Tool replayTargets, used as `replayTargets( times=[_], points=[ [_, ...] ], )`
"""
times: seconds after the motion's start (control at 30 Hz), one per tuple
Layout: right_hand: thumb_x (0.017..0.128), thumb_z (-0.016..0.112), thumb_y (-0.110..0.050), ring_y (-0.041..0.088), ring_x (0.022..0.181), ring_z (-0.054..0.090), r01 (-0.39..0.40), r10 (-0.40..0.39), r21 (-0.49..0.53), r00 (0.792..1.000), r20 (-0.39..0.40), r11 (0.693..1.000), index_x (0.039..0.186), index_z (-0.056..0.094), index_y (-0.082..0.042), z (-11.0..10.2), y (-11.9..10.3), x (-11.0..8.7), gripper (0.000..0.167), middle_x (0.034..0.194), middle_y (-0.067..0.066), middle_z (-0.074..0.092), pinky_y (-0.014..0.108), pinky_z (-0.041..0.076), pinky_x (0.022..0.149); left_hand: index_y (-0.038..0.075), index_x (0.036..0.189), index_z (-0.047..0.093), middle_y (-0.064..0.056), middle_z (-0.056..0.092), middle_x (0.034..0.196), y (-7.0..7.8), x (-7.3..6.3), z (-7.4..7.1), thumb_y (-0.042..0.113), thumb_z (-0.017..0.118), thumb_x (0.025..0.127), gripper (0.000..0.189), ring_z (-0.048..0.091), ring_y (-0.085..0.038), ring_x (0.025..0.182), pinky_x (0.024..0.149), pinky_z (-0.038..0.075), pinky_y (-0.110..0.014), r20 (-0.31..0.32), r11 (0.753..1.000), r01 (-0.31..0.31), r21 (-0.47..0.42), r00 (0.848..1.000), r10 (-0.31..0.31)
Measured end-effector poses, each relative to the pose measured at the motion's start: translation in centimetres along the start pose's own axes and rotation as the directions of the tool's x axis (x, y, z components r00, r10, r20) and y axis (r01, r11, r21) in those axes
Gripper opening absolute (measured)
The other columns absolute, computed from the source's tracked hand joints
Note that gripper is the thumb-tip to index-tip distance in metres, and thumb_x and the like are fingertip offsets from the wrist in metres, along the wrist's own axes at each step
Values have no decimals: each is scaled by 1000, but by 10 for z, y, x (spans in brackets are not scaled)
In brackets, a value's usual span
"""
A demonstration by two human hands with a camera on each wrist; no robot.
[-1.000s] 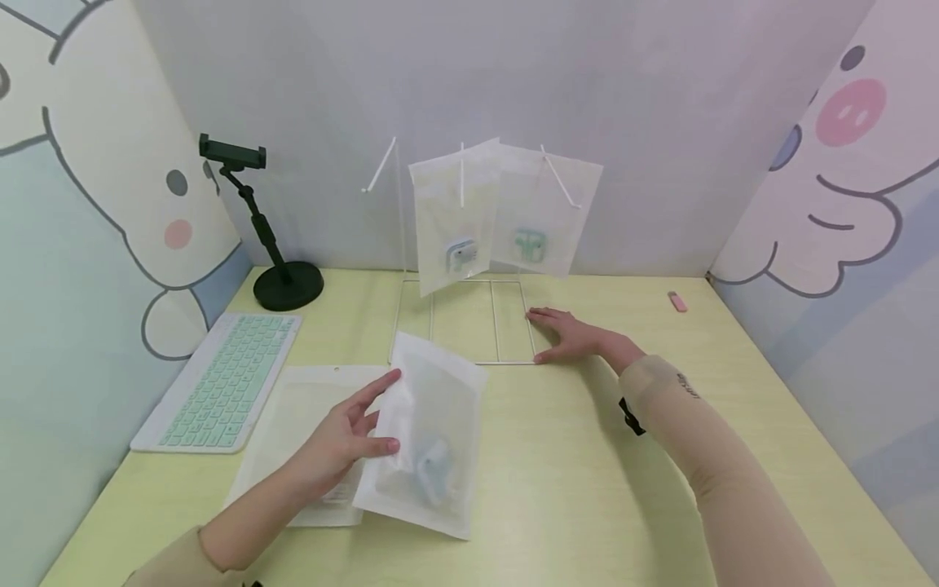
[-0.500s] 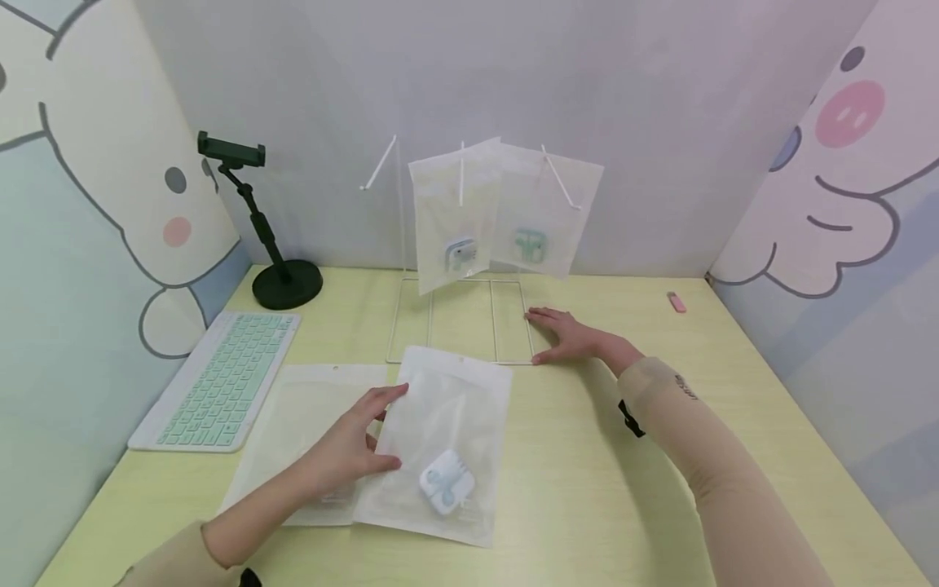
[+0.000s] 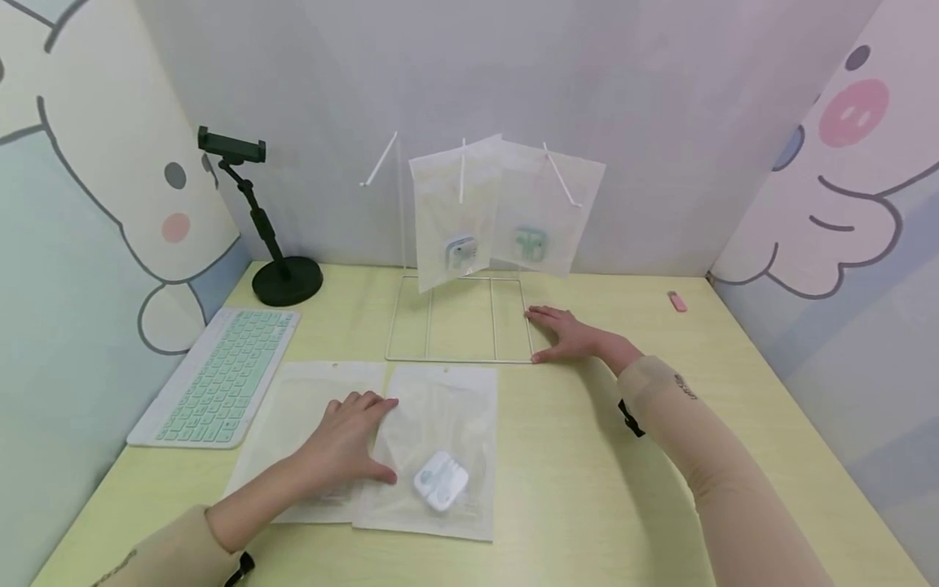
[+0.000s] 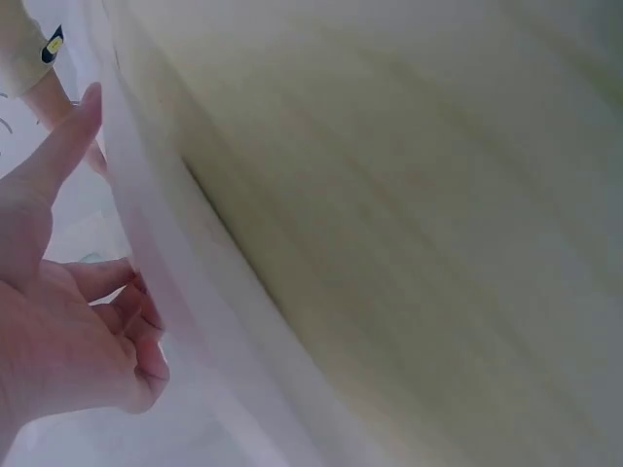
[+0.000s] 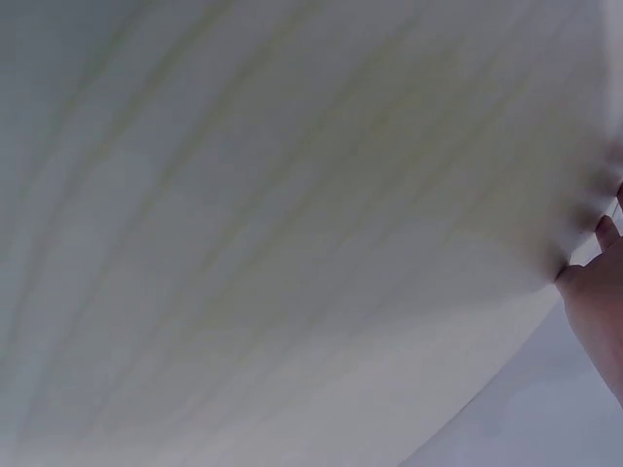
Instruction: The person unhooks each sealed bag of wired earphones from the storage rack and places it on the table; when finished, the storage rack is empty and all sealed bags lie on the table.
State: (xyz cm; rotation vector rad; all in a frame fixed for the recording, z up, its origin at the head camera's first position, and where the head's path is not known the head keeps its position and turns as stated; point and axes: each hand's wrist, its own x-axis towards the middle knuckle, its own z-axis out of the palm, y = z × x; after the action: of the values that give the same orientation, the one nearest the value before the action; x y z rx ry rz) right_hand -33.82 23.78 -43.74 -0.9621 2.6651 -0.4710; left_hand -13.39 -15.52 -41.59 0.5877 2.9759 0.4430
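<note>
A white translucent pouch holding earphones in a square white case lies flat on the table. My left hand is at its left edge, thumb and forefinger spread apart; in the left wrist view the other fingers bend loosely. Under that hand lies another white pouch, partly covered. My right hand rests at the right side of the white wire rack's base, fingers extended along the wire. Two pouches with earphones, a left one and a right one, hang from the rack's hooks.
The rack's left hook carries no pouch. To the left are a white and mint keyboard and a black phone stand. A small pink object lies at the back right. Cartoon-printed walls enclose the table.
The pouch with the earphones, raised and tilted in the left hand earlier, has come down flat beside the other pouch. The left fingers have drawn back to its edge. The right hand has stayed put.
</note>
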Motion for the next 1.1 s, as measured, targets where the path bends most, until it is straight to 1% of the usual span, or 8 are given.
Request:
replayTargets(
  times=[0.2, 0.4, 0.5, 0.6, 0.77, 0.93, 1.0, 1.1],
  points=[
    [79, 70, -52, 40, 142, 11, 0, 0, 3, 1000, -8, 1000, 150, 22, -4, 0, 0, -1, 98, 155, 20, 17, 64, 7, 109, 7, 126, 58, -2, 58, 108, -2, 3, 4, 59, 85, 47, 99, 47, -22, 102, 83, 35, -44, 43, 999, 22, 33, 999, -24],
    [79, 71, -49, 37, 143, 11, -6, 6, 2, 1000, -12, 1000, 150, 22, -6, 1, 2, 1, 96, 156, 17, 16, 60, 7, 111, 5, 124, 60, -2, 54, 101, -2, 4, 3, 60, 85, 47, 99, 45, -22, 95, 78, 33, -40, 84, 998, 28, 47, 996, -32],
    [79, 70, -52, 39, 142, 13, 7, -7, -1, 1000, -25, 1000, 150, 23, -5, 3, 3, 2, 97, 155, 19, 18, 63, 8, 110, 4, 124, 60, -2, 53, 99, 1, 6, -4, 59, 86, 48, 96, 43, -22, 93, 77, 33, -39, 96, 999, 24, 48, 995, -28],
    [78, 69, -55, 41, 142, 13, 18, -18, 1, 999, -31, 1000, 149, 23, -3, 3, 4, 2, 99, 155, 20, 18, 63, 9, 109, 3, 124, 59, -5, 53, 101, 3, 11, -18, 57, 86, 51, 95, 44, -25, 95, 78, 34, -41, 86, 999, 19, 46, 996, -23],
    [79, 68, -56, 38, 143, 11, 2, -2, -13, 1000, -9, 1000, 151, 21, -6, 2, 4, 3, 100, 156, 18, 16, 60, 8, 111, 3, 128, 57, -12, 56, 113, -4, 27, -47, 54, 84, 59, 89, 46, -33, 106, 80, 36, -47, 40, 1000, 15, 24, 999, -16],
    [80, 68, -54, 37, 144, 9, -15, 15, -20, 1000, 15, 1000, 151, 19, -8, 2, 5, 4, 98, 157, 16, 13, 59, 7, 112, 4, 132, 53, -15, 58, 119, -18, 50, -70, 55, 79, 66, 87, 47, -38, 110, 79, 36, -51, 30, 999, 11, -30, 1000, -10],
    [80, 68, -55, 37, 143, 9, -14, 14, -22, 1000, 16, 1000, 151, 19, -8, 2, 5, 4, 98, 157, 16, 13, 60, 6, 112, 6, 135, 51, -15, 58, 121, -25, 61, -76, 56, 78, 67, 88, 47, -38, 110, 79, 35, -51, 17, 999, 15, -44, 1000, -14],
    [80, 68, -55, 37, 143, 9, -14, 15, -22, 1000, 14, 1000, 151, 19, -8, 2, 5, 3, 99, 157, 17, 14, 61, 6, 111, 7, 138, 48, -16, 56, 127, -38, 78, -78, 54, 77, 69, 88, 46, -40, 113, 82, 35, -54, -2, 998, 16, -63, 1000, -16]
  ],
)
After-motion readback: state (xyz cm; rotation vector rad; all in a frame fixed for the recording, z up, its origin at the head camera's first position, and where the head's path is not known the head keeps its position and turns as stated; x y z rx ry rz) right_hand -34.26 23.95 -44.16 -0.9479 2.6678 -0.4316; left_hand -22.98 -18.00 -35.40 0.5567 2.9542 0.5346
